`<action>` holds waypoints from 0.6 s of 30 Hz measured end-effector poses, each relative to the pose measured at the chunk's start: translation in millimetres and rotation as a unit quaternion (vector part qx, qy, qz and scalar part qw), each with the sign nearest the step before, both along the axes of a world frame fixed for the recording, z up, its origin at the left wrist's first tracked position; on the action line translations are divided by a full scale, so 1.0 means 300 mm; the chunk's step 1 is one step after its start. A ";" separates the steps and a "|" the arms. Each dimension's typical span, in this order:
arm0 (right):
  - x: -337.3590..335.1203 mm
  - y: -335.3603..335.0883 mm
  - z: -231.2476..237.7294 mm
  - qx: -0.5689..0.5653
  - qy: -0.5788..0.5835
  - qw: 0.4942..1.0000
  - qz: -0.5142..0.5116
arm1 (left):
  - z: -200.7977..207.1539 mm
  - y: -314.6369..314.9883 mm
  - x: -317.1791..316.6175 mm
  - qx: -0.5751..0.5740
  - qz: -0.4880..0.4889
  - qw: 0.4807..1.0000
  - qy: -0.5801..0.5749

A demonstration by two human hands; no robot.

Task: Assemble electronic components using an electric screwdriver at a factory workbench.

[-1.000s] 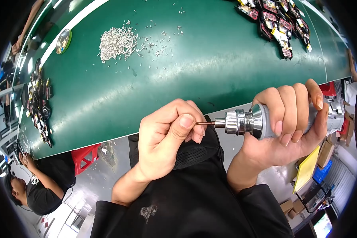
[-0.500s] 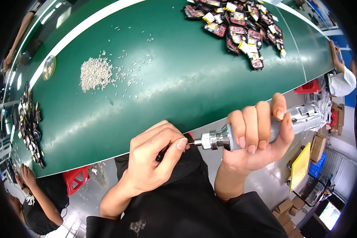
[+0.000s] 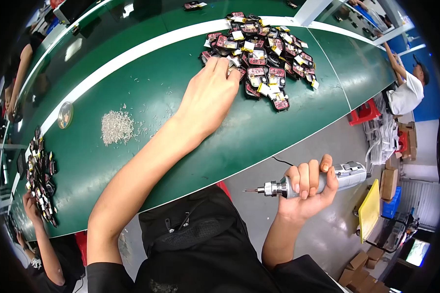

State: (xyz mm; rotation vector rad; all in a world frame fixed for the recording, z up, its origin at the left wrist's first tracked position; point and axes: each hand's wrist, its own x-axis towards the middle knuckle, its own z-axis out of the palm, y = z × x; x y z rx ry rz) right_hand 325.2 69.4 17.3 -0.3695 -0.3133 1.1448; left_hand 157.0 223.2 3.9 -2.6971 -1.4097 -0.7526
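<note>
My left hand (image 3: 208, 95) reaches over the table to the left edge of a heap of small black electronic units (image 3: 277, 78). These have red circuit boards and white pieces with yellow tape. The fingers are curled in at the heap; their tips and whatever they grip are hidden. Above the floor, just off the table's edge, my right hand (image 3: 304, 188) wraps round a silver-grey electric screwdriver (image 3: 349, 176). Its thin bit points left, touching nothing. A pile of tiny silvery pieces (image 3: 116, 128), apparently screws, lies left of my forearm, with strays around it.
The green table (image 3: 190, 171) has a white strip along its far side. A small round dish (image 3: 65, 115) and a second heap of black units (image 3: 41, 180) are at the left, where a co-worker's hand (image 3: 32, 207) touches that heap. Another person (image 3: 408, 90) is at the far right, near red stools (image 3: 364, 113).
My left hand has left the screwdriver's tip and moved up to the heap. The right hand still holds the screwdriver, whose bit is now exposed. The whole view has shifted.
</note>
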 end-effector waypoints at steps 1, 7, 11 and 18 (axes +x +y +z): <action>0.006 -0.006 -0.004 0.000 0.002 1.000 -0.003 | -0.002 -0.005 0.001 0.000 -0.003 1.000 0.002; 0.006 -0.022 -0.033 -0.037 -0.004 0.999 0.018 | -0.030 -0.118 -0.077 0.106 -0.082 0.991 0.025; -0.018 -0.019 -0.055 -0.054 0.002 0.998 0.043 | 0.023 -0.218 -0.119 0.064 -0.096 0.993 0.027; -0.051 -0.008 -0.074 -0.060 0.000 0.994 0.093 | 0.043 -0.330 -0.156 -0.071 -0.072 0.995 -0.007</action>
